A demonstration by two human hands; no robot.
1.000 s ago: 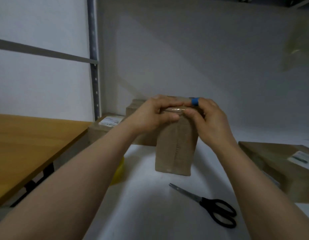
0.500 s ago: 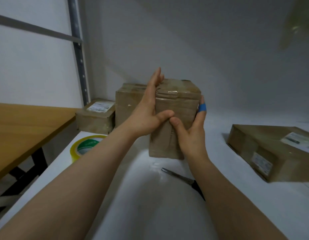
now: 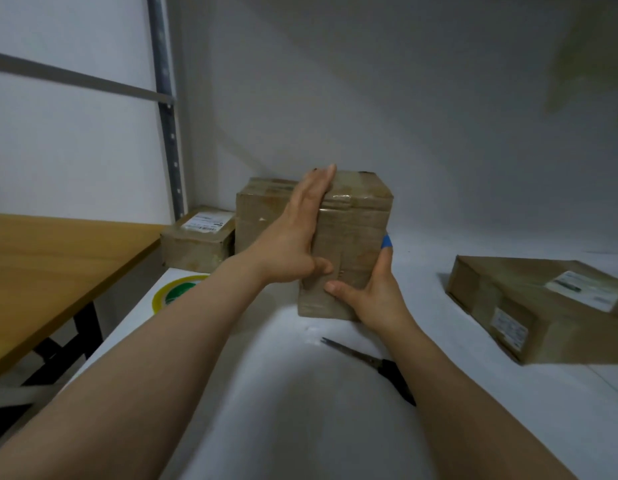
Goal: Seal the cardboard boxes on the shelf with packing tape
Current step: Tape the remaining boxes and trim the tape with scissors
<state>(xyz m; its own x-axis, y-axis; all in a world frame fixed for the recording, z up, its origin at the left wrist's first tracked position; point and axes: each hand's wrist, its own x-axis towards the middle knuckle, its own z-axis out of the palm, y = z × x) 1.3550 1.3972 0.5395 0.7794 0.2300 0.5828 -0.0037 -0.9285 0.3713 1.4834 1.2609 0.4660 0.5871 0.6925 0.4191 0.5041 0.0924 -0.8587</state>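
A tall cardboard box stands upright on the white shelf, with clear tape across its top edge and down its front. My left hand lies flat against the box's left face, thumb on the front. My right hand cups its lower right corner, a blue band on one finger. A yellow tape roll with a green core lies at the shelf's left edge, partly behind my left forearm. Black-handled scissors lie in front of the box, partly under my right arm.
A second upright box stands behind the held one. A low labelled box sits at the back left. A flat labelled box lies to the right. A wooden table borders the shelf on the left, beside a metal upright.
My hands moved from pressing the box's top edge down to its sides. The view shifted, revealing the tape roll and more of the flat box on the right.
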